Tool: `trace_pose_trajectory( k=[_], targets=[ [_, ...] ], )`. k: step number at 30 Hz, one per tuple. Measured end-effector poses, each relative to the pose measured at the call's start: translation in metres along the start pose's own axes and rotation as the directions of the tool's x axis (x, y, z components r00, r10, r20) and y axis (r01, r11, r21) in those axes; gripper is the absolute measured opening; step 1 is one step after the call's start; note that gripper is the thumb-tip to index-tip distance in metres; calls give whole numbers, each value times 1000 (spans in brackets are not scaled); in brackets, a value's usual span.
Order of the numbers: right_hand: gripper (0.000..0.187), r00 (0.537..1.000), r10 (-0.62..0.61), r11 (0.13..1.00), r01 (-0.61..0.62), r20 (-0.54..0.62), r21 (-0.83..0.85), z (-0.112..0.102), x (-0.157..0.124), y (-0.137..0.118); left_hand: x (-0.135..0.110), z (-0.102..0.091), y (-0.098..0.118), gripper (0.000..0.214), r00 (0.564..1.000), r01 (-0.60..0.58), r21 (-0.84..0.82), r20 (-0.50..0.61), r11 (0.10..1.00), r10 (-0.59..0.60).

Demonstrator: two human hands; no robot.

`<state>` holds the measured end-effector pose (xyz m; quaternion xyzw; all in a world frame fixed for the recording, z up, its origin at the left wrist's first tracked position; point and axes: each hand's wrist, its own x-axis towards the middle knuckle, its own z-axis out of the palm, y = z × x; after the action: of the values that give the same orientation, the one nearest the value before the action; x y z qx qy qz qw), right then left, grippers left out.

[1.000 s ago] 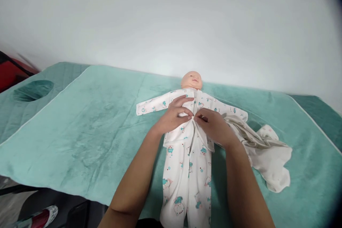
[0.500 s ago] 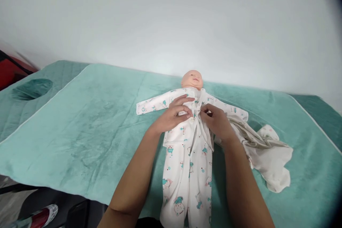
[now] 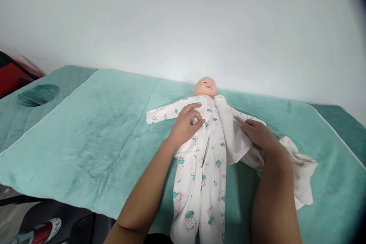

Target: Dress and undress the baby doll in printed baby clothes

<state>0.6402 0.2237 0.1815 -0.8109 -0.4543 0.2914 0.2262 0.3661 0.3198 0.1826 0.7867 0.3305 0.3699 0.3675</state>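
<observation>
A baby doll lies on its back, dressed in a white printed baby jacket and matching trousers. My right hand pinches the edge of the jacket's right front panel, which is folded back so its plain white inside shows. On the left front panel rests my left hand, fingers bent and apart, with a gap between thumb and forefinger. The trousers reach up onto the doll's chest between the two panels. Both sleeves stretch out sideways.
A crumpled off-white garment lies to the right, partly behind my right forearm. A green cover spreads over the bed, which has a face hole at the left. The white wall stands behind.
My right hand has moved from the middle of the chest out to the right, drawing the jacket's right panel open. My left hand has stayed on the left panel.
</observation>
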Motion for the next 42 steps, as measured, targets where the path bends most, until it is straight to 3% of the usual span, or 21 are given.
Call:
trace_pose_trajectory(
  k=[2, 5, 9, 12, 14, 15, 16, 17, 19, 20, 22, 25, 31, 37, 42],
  targets=[
    [23, 992, 82, 967, -102, -91, -234, -4, 10, 14, 1, -8, -2, 16, 999, 38, -164, -32, 986, -44],
    [31, 974, 151, 905, -204, -167, -373, -11, 13, 27, 3, -29, -14, 21, 963, 128, -488, -146, 863, -225],
    [35, 952, 199, 898, -272, -232, -347, -18, 5, 28, 4, -57, -41, 24, 813, 206, -696, -270, 688, -516],
    [35, 921, -29, 950, -96, -389, -298, -9, -1, 11, 6, -62, -56, 23, 650, 206, -692, -432, 692, -625],
    [32, 843, -236, 958, 119, -483, -260, 8, -4, -9, 7, -58, -60, 17, 558, 220, -555, -603, 802, -570],
    [30, 804, -321, 945, 238, -500, -225, 19, -5, -20, 7, -53, -60, 13, 552, 232, -429, -681, 873, -481],
    [28, 774, -392, 919, 355, -497, -172, 31, -5, -31, 7, -48, -60, 12, 588, 236, -276, -723, 932, -363],
    [27, 754, -445, 885, 454, -483, -105, 43, -5, -41, 6, -42, -58, 14, 657, 221, -117, -716, 968, -237],
    [27, 745, -483, 832, 554, -459, 25, 65, -2, -54, 7, -30, -57, 25, 828, 145, 149, -560, 978, -37],
    [28, 755, -468, 823, 561, -460, 84, 73, 0, -56, 8, -24, -57, 29, 892, 105, 248, -453, 963, 19],
    [31, 786, -374, 829, 521, -492, 202, 82, 7, -53, 10, -14, -58, 34, 958, 64, 411, -282, 909, 60],
    [34, 805, -162, 822, 430, -570, 374, 76, 22, -32, 16, -7, -64, 38, 979, 103, 581, -201, 808, 20],
    [39, 724, 128, 824, 303, -677, 480, 47, 38, 16, 20, -11, -70, 39, 981, 176, 744, -187, 644, -52],
    [43, 775, 167, 929, 84, -610, 361, 28, 1, 37, 13, -37, -76, 37, 977, 209, 793, -140, 571, -163],
    [36, 849, 55, 997, -76, -525, -18, 9, -31, 56, 8, -45, -82, 39, 972, 235, 751, -171, 617, -162]
  ],
)
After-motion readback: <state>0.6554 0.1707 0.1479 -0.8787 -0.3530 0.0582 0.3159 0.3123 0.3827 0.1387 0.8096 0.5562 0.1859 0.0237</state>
